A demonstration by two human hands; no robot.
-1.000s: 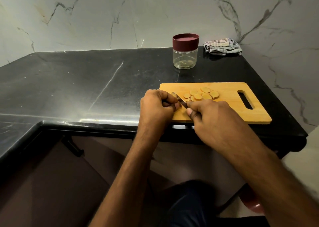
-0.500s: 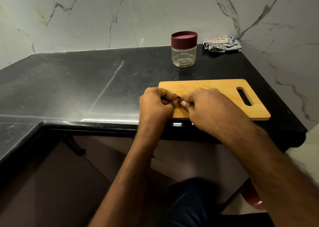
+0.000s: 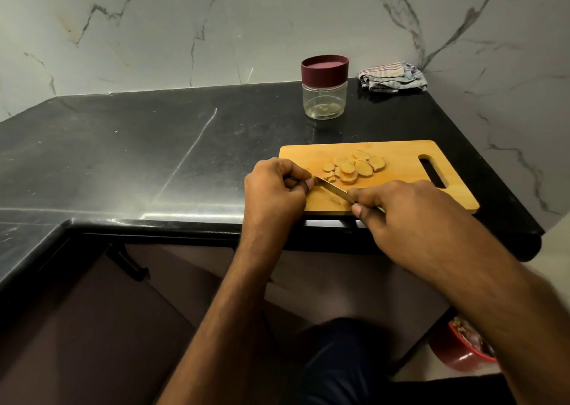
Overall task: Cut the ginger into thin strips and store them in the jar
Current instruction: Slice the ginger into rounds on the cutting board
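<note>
A wooden cutting board (image 3: 401, 185) lies on the black counter near its front edge. Several round ginger slices (image 3: 354, 165) are spread on the board's middle, and a few small cut bits (image 3: 336, 200) lie near its front edge. My left hand (image 3: 274, 189) is curled at the board's left end and pinches a small ginger piece that its fingers hide. My right hand (image 3: 401, 210) grips a knife (image 3: 333, 189) whose blade slants left, its tip against my left fingertips. The clear jar (image 3: 324, 88) with a maroon lid stands closed behind the board.
A folded striped cloth (image 3: 393, 76) lies at the back right corner by the marble wall. The black counter (image 3: 138, 145) stretches left of the board. A red bowl (image 3: 462, 349) sits low on the floor at the right, below the counter edge.
My right hand has drawn back toward the front right with the knife, uncovering the slices it hid half a second ago. My left hand stays at the board's left end.
</note>
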